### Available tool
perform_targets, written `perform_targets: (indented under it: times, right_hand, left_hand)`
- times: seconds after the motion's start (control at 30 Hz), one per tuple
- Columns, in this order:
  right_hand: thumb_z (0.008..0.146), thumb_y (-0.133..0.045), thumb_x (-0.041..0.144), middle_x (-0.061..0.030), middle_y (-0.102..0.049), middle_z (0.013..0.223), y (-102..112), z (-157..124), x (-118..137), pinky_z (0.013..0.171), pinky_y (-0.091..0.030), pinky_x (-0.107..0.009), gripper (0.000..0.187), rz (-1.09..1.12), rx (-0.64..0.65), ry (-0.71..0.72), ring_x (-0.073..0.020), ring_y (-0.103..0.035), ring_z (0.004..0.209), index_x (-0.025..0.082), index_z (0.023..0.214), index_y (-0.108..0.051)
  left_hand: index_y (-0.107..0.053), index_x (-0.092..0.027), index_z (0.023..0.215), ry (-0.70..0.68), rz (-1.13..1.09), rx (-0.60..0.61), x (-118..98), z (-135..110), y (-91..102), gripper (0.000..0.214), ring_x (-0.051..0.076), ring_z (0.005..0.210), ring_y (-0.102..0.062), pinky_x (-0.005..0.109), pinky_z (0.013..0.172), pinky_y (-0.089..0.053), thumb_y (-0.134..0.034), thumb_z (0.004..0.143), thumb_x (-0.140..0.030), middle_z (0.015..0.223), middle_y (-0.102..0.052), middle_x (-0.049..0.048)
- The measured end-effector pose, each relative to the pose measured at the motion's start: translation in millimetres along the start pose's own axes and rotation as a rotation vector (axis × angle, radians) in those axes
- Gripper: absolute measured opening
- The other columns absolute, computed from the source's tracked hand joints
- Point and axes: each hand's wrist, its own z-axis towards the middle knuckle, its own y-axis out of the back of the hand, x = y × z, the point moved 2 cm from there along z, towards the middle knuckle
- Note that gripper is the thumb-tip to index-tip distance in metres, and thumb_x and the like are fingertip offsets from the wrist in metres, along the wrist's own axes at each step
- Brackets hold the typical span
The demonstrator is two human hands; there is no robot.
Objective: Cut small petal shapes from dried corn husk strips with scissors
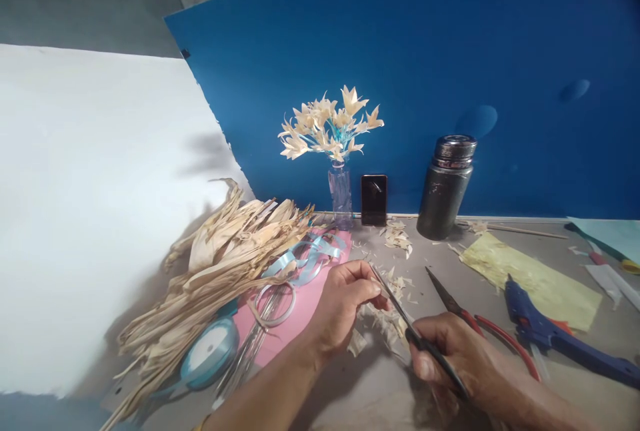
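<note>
My right hand (445, 364) is wrapped round a pair of black-handled scissors (393, 294). Their narrow blades point up and to the left, and the tips reach the fingers of my left hand (345, 301). Those fingers are curled together in a pinch. Whatever lies between them is too small or hidden to make out. Below and behind both hands, pale husk clippings (383, 324) are scattered over the table.
Left lie dried corn husks (235, 244), blue ribbon (210, 351), a white ring (287, 304) and wires on pink paper (273, 344). Behind stand husk flowers in a bottle (341, 194), a phone (374, 201) and a dark flask (447, 187). Right lie red-handled pliers (463, 311) and a blue glue gun (543, 331).
</note>
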Motion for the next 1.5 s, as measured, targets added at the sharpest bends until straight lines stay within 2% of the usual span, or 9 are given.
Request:
perform_targets:
  times: [0.2, 0.33, 0.47, 0.63, 0.8, 1.1, 1.33, 1.4, 1.5]
  right_hand:
    - [0.072, -0.068, 0.075, 0.0031, -0.048, 0.044, 1, 0, -5, 0.041, -0.026, -0.021, 0.061, 0.012, -0.011, -0.03, -0.0093, -0.04, 0.04, 0.021, 0.054, -0.047]
    - [0.076, -0.061, 0.077, -0.0006, -0.056, 0.046, 3, -1, 2, 0.041, -0.031, -0.022, 0.061, 0.002, -0.046, -0.011, -0.0123, -0.05, 0.041, 0.02, 0.057, -0.05]
    - [0.08, -0.05, 0.082, -0.0033, -0.06, 0.05, 4, -2, 10, 0.042, -0.036, -0.023, 0.065, -0.023, -0.005, 0.059, -0.0158, -0.057, 0.045, 0.02, 0.062, -0.054]
    - [0.079, -0.05, 0.084, -0.0027, -0.059, 0.049, 2, -2, 6, 0.042, -0.036, -0.022, 0.066, -0.041, 0.027, 0.054, -0.0166, -0.059, 0.047, 0.02, 0.063, -0.053]
    - [0.075, -0.054, 0.085, -0.003, -0.06, 0.048, 1, -2, 6, 0.042, -0.035, -0.022, 0.067, -0.041, 0.032, 0.025, -0.017, -0.058, 0.045, 0.02, 0.059, -0.052]
    - [0.075, -0.057, 0.083, -0.0025, -0.058, 0.047, 0, 1, 2, 0.042, -0.034, -0.022, 0.065, -0.04, 0.004, -0.013, -0.0146, -0.055, 0.043, 0.02, 0.057, -0.05]
    - [0.072, -0.063, 0.078, 0.0022, -0.049, 0.043, -2, 1, -6, 0.04, -0.032, -0.021, 0.063, 0.067, 0.002, -0.07, -0.0098, -0.044, 0.038, 0.02, 0.054, -0.046]
    - [0.073, -0.066, 0.073, 0.0025, -0.049, 0.045, -2, 2, -3, 0.04, -0.031, -0.021, 0.059, 0.102, -0.049, -0.063, -0.01, -0.044, 0.039, 0.02, 0.055, -0.047]
    - [0.072, -0.075, 0.059, 0.0023, -0.054, 0.055, 3, 4, 5, 0.046, -0.036, -0.023, 0.045, 0.157, -0.266, -0.001, -0.0119, -0.047, 0.049, 0.018, 0.066, -0.057]
  left_hand:
    - [-0.06, -0.015, 0.061, -0.02, 0.021, -0.019, -1, 1, 1.3, 0.01, 0.014, 0.056, -0.06, 0.028, 0.064, -0.047, -0.069, 0.063, -0.021, 0.059, -0.063, 0.0011]
    - [-0.063, -0.014, 0.065, 0.032, -0.107, -0.028, 4, 2, 0.7, 0.011, 0.013, 0.056, -0.059, 0.026, 0.06, -0.046, -0.072, 0.063, -0.021, 0.062, -0.065, 0.0023]
    - [-0.063, -0.015, 0.069, 0.126, -0.22, -0.044, 10, 2, 0.0, 0.016, 0.012, 0.055, -0.059, 0.024, 0.058, -0.045, -0.076, 0.063, -0.021, 0.063, -0.066, 0.0018]
    - [-0.062, -0.015, 0.068, 0.083, -0.215, -0.04, 11, 3, -2.2, 0.012, 0.014, 0.058, -0.061, 0.024, 0.057, -0.045, -0.073, 0.064, -0.02, 0.062, -0.064, 0.0016]
    - [-0.06, -0.015, 0.065, 0.033, -0.143, -0.056, 6, 2, -4.1, 0.009, 0.014, 0.057, -0.061, 0.025, 0.058, -0.044, -0.069, 0.064, -0.018, 0.06, -0.062, 0.0002]
    - [-0.06, -0.016, 0.064, 0.036, -0.075, -0.087, 9, 3, -1.7, 0.011, 0.014, 0.055, -0.06, 0.025, 0.057, -0.043, -0.069, 0.062, -0.022, 0.057, -0.063, 0.0001]
    - [-0.06, -0.016, 0.064, 0.059, -0.106, -0.091, 8, 3, -1.2, 0.012, 0.013, 0.056, -0.06, 0.025, 0.058, -0.043, -0.071, 0.063, -0.021, 0.057, -0.063, 0.0006]
    - [-0.062, -0.015, 0.065, 0.096, -0.131, -0.093, 10, 2, -1.6, 0.013, 0.012, 0.056, -0.06, 0.024, 0.058, -0.043, -0.072, 0.062, -0.021, 0.06, -0.064, 0.0013]
    - [-0.064, -0.015, 0.068, 0.16, -0.17, -0.083, 15, 2, -3.9, 0.014, 0.011, 0.056, -0.059, 0.024, 0.058, -0.042, -0.075, 0.061, -0.021, 0.063, -0.065, 0.0022]
